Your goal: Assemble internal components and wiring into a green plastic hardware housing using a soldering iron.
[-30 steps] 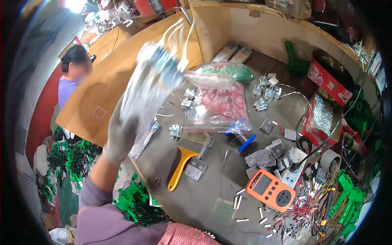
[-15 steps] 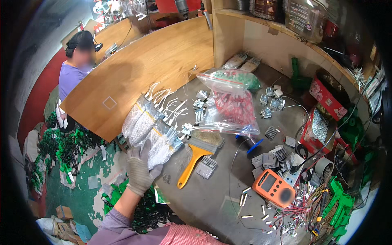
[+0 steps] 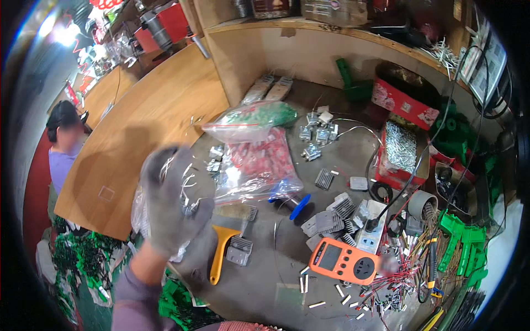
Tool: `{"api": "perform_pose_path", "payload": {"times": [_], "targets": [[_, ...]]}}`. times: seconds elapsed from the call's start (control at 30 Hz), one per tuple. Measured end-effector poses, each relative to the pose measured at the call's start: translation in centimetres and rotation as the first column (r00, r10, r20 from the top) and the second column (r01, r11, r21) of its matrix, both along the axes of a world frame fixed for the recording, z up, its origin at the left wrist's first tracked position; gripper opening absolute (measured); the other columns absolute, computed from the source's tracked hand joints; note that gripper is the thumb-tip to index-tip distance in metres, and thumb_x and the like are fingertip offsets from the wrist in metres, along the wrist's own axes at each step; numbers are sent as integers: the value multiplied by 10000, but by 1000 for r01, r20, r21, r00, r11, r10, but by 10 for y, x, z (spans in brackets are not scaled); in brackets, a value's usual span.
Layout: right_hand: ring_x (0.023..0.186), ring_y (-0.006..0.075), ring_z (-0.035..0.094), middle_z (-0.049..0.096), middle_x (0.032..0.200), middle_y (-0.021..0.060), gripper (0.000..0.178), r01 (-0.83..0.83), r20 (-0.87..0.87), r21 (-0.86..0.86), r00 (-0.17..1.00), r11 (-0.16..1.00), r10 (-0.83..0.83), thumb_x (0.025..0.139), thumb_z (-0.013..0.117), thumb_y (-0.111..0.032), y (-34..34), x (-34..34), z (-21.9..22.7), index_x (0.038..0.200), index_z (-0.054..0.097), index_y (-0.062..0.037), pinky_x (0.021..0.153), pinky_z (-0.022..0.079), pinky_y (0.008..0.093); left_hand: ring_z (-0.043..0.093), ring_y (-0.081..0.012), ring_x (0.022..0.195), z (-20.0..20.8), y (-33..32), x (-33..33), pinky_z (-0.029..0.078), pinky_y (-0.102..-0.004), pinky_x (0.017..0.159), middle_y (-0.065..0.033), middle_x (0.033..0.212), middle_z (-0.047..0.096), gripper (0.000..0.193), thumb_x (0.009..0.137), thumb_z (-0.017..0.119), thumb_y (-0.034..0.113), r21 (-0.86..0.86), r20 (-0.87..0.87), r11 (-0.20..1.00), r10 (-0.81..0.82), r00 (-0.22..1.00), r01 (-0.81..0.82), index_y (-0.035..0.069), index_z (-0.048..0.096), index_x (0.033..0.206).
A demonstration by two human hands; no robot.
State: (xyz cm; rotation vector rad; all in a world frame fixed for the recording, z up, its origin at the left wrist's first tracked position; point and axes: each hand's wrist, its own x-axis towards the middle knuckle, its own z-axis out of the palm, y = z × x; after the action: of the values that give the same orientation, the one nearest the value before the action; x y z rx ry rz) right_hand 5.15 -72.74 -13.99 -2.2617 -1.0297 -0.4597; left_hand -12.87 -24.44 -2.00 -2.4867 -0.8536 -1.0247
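Left grip [image 3: 175, 205]: I see the gloved hand up, blurred by motion, spread, thumb parted from raised fingers.
Wrapped bundle [image 3: 140, 215]: right behind that hand, mostly hidden; whether they touch, I can't tell.
White wires [image 3: 189, 180]: poking out just right of the fingers.
Brush [image 3: 221, 256]: yellow handle toward me, flat on the tabletop [image 3: 248, 300], right of the wrist.
Bags: red-filled bag [image 3: 256, 160] beyond, green-filled bag [image 3: 254, 118] overlapping its far end.
Orange meter [image 3: 345, 262]: farther right, near loose white pieces [image 3: 317, 304].
Person [image 3: 58, 165]: purple top, far left, past the wooden panel [image 3: 149, 110].
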Motion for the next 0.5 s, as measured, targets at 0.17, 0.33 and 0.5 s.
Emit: {"api": "perform_pose_path", "payload": {"times": [0.17,0.33,0.5], "targets": [[838,372,614,639,1004,201,382,40,-34,49,999,998,-39,842,735,-359,3,-4,-8,1020,624,-39,739,499,461,607,-402,1049,39,158,135,482,-440,929,-208,1100,655,406,853,644,214,-245,-328,969,-87,941,5,72,621,1233],[848,367,612,636,1007,202,394,132,-46,82,991,988,-128,851,729,-373,18,-11,-21,1020,617,-35,745,501,457,604,-388,1148,-51,323,208,490,-430,977,-234,1228,636,444,868,641,274,-406,-540,851,71,839,-333,67,625,1260],[859,363,611,633,1009,204,406,179,-48,34,983,983,-178,860,723,-386,29,-9,-18,1020,610,-30,751,504,452,512,-328,1319,-108,367,261,436,-407,1083,-151,1422,545,634,799,715,400,-454,-553,785,123,824,-421,58,612,1323]]}}
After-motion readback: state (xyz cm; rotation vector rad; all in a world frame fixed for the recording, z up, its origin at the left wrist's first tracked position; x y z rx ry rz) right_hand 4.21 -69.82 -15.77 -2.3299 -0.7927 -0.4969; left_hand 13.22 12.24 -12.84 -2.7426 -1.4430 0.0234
